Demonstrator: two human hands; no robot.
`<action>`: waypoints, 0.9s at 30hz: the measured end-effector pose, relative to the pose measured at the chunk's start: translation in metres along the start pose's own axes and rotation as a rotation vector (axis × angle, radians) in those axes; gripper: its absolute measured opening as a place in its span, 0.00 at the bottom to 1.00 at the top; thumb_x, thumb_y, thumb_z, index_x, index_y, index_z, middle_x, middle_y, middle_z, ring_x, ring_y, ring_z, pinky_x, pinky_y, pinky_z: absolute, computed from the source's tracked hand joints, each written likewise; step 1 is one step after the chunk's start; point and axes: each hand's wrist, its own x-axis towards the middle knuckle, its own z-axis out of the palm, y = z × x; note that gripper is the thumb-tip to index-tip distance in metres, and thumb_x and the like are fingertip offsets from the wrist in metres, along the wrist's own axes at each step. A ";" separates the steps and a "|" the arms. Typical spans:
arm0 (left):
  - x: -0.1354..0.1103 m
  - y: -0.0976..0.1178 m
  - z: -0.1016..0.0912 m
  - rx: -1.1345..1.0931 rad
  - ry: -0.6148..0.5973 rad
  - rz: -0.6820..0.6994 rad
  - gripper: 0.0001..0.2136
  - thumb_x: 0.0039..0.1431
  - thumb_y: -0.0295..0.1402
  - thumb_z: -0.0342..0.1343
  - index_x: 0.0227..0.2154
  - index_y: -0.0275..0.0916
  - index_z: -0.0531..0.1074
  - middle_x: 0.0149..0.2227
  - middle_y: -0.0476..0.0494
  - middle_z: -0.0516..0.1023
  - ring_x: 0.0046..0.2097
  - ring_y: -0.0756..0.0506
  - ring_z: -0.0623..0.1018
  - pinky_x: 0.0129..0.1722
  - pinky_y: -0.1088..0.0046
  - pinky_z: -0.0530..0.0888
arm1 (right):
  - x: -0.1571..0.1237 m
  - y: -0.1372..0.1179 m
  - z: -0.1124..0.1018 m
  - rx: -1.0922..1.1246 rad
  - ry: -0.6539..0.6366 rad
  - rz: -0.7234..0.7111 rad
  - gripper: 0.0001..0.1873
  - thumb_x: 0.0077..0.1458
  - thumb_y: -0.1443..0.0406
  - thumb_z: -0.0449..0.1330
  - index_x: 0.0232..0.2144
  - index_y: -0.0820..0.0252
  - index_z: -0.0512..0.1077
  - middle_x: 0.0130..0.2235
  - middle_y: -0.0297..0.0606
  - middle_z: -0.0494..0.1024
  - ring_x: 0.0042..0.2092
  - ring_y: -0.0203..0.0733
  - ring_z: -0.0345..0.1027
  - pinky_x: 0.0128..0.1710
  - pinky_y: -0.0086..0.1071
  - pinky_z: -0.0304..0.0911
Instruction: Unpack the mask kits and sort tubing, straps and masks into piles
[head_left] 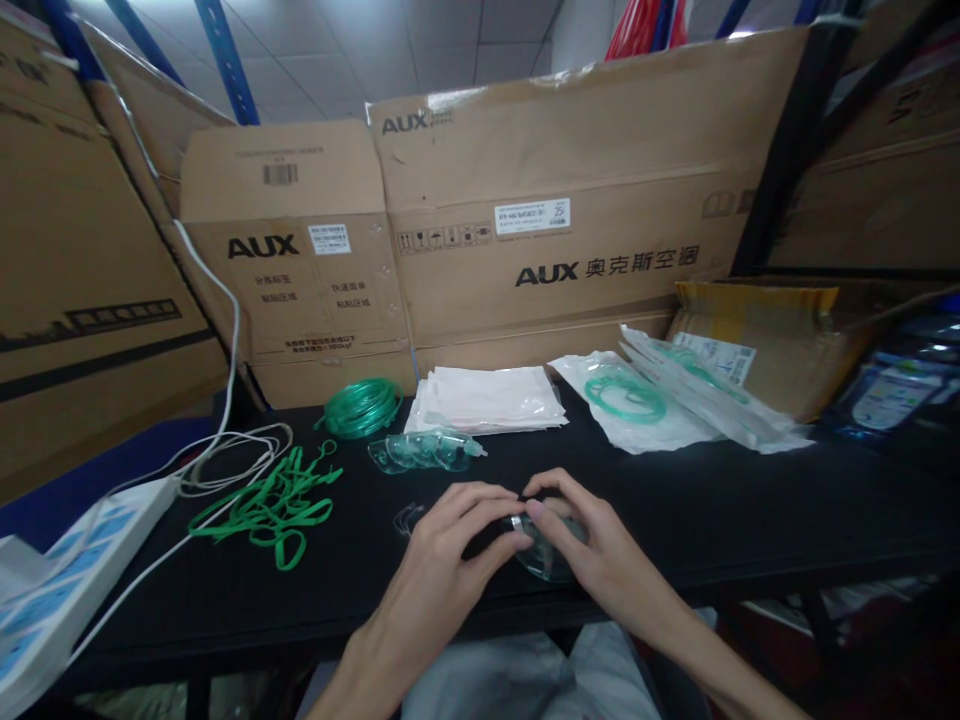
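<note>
Near the front edge of the table, a clear, green-tinted oxygen mask (546, 562) is held between both hands. My left hand (459, 535) pinches its left edge, where a small shiny metal strip (517, 523) shows by the thumb tip. My right hand (592, 530) grips the mask from the other side, its fingers closed over the top. The fingers hide much of the mask. Just left of my left hand lie some thin, clear or silvery loops (409, 518), too fine to name. Behind the hands, several nested clear green masks (427, 451) rest on their side.
A coil of green tubing (363, 407), a stack of white bags (487, 398) and packed tubing sets (637, 400) line the back. Green elastic straps (277, 500), a white cable and a power strip (97, 560) are at left. Cardboard boxes (585, 190) wall the black table (750, 510).
</note>
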 end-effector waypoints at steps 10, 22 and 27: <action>0.000 0.002 -0.004 0.017 -0.053 -0.039 0.12 0.61 0.29 0.65 0.48 0.44 0.81 0.49 0.47 0.82 0.50 0.45 0.79 0.52 0.71 0.76 | -0.001 0.000 0.003 0.045 -0.054 0.024 0.17 0.68 0.50 0.53 0.36 0.56 0.65 0.25 0.26 0.69 0.28 0.34 0.59 0.30 0.28 0.55; -0.001 -0.021 -0.019 0.002 0.020 0.052 0.15 0.61 0.27 0.64 0.50 0.44 0.79 0.50 0.46 0.83 0.52 0.44 0.80 0.55 0.68 0.77 | 0.000 0.007 0.003 -0.036 -0.117 -0.001 0.16 0.63 0.56 0.59 0.50 0.56 0.73 0.40 0.37 0.79 0.34 0.39 0.69 0.34 0.30 0.63; -0.002 -0.022 -0.013 0.002 0.001 0.130 0.17 0.60 0.26 0.65 0.52 0.43 0.78 0.51 0.44 0.82 0.52 0.44 0.80 0.55 0.67 0.78 | 0.000 0.006 0.003 -0.060 -0.101 0.015 0.20 0.64 0.52 0.58 0.51 0.58 0.74 0.36 0.36 0.79 0.33 0.39 0.69 0.34 0.30 0.64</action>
